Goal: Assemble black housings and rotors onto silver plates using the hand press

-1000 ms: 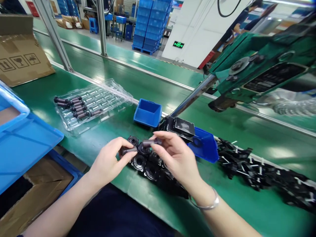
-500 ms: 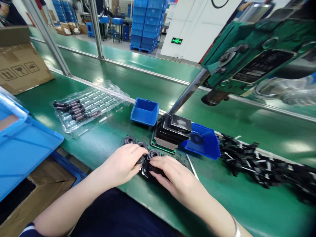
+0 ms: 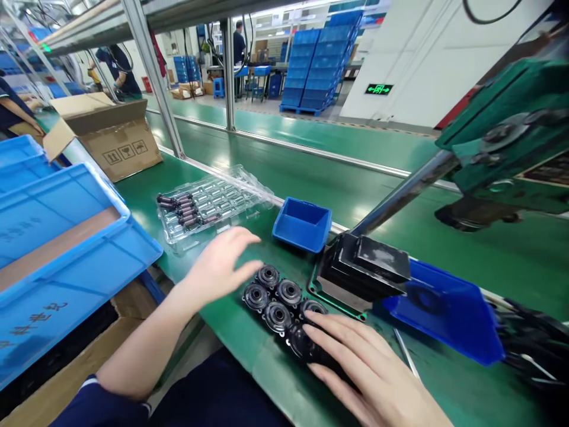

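My left hand point(image 3: 220, 264) hovers open, fingers stretched out, above the green table between a clear plastic tray point(image 3: 213, 201) and a cluster of black round parts point(image 3: 278, 296). The tray holds several dark cylindrical pins point(image 3: 182, 207) at its left end. My right hand point(image 3: 368, 367) lies flat with fingers spread on the near end of the black round parts, covering some of them. Neither hand holds anything.
A small blue bin point(image 3: 302, 223) stands behind the parts, a black press block point(image 3: 364, 267) with a slanted metal handle to its right, then another blue bin point(image 3: 448, 308) and a pile of black parts point(image 3: 533, 344). Blue crates point(image 3: 57, 237) stand at left, a cardboard box point(image 3: 111, 136) behind.
My left hand has lifted off the black parts and moved left toward the clear tray, opening. My right hand has flattened onto the parts. The view has swung left and up.
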Motion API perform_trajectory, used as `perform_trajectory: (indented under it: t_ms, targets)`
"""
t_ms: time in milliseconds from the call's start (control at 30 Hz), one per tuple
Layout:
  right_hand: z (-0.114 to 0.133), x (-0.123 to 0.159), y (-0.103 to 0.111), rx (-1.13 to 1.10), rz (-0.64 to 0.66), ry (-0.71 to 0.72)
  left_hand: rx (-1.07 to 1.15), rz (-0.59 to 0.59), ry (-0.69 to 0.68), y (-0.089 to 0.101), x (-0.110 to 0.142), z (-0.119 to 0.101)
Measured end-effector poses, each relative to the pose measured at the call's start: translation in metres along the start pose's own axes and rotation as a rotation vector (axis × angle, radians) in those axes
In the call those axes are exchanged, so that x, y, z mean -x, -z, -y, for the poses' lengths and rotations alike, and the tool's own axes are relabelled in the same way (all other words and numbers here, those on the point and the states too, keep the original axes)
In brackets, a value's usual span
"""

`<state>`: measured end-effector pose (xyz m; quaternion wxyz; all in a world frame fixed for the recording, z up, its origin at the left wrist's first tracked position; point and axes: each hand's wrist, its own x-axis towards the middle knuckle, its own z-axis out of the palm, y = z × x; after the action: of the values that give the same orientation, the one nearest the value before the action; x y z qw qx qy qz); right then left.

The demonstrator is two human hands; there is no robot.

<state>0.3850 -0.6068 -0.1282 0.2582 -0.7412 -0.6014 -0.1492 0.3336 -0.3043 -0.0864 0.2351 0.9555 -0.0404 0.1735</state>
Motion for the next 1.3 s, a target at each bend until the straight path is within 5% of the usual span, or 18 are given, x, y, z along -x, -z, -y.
perform_trajectory:
  t_ms: [67, 133, 233, 400, 533, 633, 767, 867, 1000, 1100, 1233, 1300]
  targets:
    - [-0.002, 0.003, 0.002, -0.002, -0.047, -0.044, -0.183, -0.092, 0.186, 0.011, -0.012, 0.037]
    - [-0.004, 0.007, 0.004, 0.004, -0.074, -0.074, -0.329, -0.051, 0.339, 0.02, -0.025, 0.074]
    - [-0.007, 0.014, 0.005, 0.019, -0.074, -0.085, -0.37, 0.098, 0.398, 0.026, -0.047, 0.115]
    - [-0.01, 0.024, 0.01, 0.027, -0.071, -0.09, -0.385, 0.281, 0.415, 0.026, -0.078, 0.141]
    - [-0.013, 0.033, 0.013, 0.023, -0.09, -0.129, -0.361, 0.242, 0.402, 0.034, -0.09, 0.141]
    - [-0.014, 0.038, 0.016, -0.004, -0.13, -0.188, -0.329, 0.091, 0.402, 0.047, -0.084, 0.121]
    - [-0.009, 0.028, 0.016, -0.164, -0.179, -0.384, 0.032, -0.063, 0.24, 0.045, -0.056, 0.054]
    - [0.001, 0.009, 0.014, -0.435, -0.18, -0.513, 0.429, 0.072, 0.017, 0.016, -0.031, -0.008]
    - [0.01, -0.008, 0.011, -0.495, -0.251, -0.489, 0.518, 0.246, -0.179, -0.029, -0.012, -0.066]
    - [0.011, -0.004, 0.017, -0.413, -0.35, -0.531, 0.544, 0.265, -0.162, -0.044, -0.011, -0.08]
    - [0.009, 0.021, 0.032, -0.553, -0.533, -0.738, 0.439, 0.187, -0.139, -0.039, -0.017, -0.075]
    - [0.008, 0.038, 0.036, -0.623, -0.527, -0.79, 0.408, 0.179, -0.174, -0.038, -0.017, -0.074]
